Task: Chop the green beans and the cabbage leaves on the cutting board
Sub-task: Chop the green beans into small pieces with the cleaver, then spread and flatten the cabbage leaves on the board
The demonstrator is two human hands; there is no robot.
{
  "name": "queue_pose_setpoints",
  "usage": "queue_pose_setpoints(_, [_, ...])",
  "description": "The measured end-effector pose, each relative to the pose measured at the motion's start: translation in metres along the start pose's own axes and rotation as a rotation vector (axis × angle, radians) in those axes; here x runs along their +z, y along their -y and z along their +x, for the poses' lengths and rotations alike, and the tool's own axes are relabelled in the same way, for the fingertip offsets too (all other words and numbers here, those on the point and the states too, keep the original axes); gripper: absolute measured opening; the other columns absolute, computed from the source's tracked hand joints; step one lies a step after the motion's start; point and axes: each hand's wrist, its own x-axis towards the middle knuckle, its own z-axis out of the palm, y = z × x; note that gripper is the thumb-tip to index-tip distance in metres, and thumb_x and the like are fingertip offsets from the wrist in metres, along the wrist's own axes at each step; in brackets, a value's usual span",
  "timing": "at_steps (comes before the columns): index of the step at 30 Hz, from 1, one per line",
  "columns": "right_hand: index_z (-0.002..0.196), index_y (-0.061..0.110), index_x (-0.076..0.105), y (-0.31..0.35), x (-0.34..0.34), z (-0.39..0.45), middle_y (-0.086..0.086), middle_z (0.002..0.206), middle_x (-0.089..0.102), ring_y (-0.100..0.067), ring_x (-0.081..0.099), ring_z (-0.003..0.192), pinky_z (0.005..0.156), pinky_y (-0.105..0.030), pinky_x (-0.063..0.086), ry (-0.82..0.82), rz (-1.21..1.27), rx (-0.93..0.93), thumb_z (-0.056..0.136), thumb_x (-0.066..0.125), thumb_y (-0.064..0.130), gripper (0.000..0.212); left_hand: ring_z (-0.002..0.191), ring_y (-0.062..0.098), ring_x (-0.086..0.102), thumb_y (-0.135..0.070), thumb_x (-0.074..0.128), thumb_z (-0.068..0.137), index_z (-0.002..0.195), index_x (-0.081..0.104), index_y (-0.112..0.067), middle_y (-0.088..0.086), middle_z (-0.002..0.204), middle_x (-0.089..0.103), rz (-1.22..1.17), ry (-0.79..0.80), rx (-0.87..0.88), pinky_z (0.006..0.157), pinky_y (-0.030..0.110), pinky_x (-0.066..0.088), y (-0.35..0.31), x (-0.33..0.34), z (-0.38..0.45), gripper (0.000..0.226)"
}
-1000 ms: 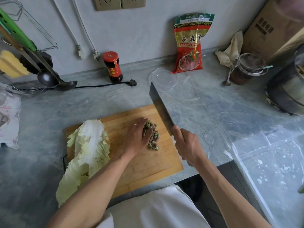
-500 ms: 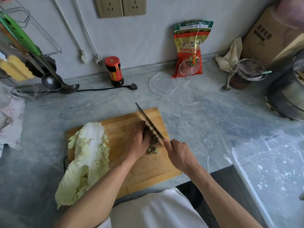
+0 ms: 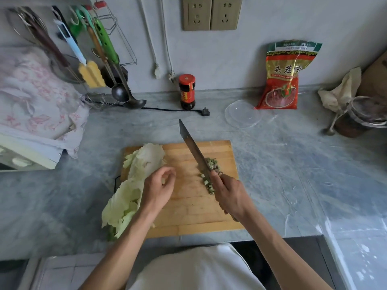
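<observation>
A wooden cutting board lies on the grey counter. Pale cabbage leaves lie over its left side and hang past its near left corner. A small pile of chopped green beans sits right of the board's middle. My right hand grips the handle of a cleaver, whose blade stands on edge through the bean pieces and points away to the upper left. My left hand hovers beside the cabbage with fingers loosely curled and holds nothing.
A dark sauce jar, a black plug and cord, a clear plastic lid and a red snack bag stand behind the board. Hanging utensils and a cloth-covered appliance are at left, a glass jar at right.
My left hand has left the green beans and moved left toward the cabbage. The cleaver came down from its raised position onto the bean pile. The camera view has tilted up.
</observation>
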Motion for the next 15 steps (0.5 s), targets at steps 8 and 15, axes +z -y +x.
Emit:
queue_pose_setpoints(8, [0.099, 0.014, 0.048, -0.028, -0.004, -0.006, -0.002, 0.082, 0.061, -0.031, 0.06, 0.08, 0.064, -0.037, 0.043, -0.264, -0.184, 0.097, 0.096, 0.057, 0.049, 0.036, 0.096, -0.01, 0.058, -0.025, 0.059, 0.098, 0.109, 0.071, -0.022, -0.017, 0.107, 0.069, -0.024, 0.036, -0.028, 0.077, 0.0, 0.042, -0.007, 0.005, -0.022, 0.016])
queue_pose_setpoints(15, [0.102, 0.012, 0.043, -0.078, -0.023, -0.002, -0.018, 0.105, 0.066, -0.038, 0.061, 0.093, 0.076, -0.046, 0.05, -0.276, -0.078, 0.298, 0.099, 0.055, 0.037, 0.028, 0.094, -0.015, 0.056, -0.026, 0.059, 0.099, 0.11, 0.071, -0.022, -0.016, 0.106, 0.069, -0.001, 0.174, 0.007, 0.077, 0.001, 0.042, -0.037, 0.035, -0.03, 0.017])
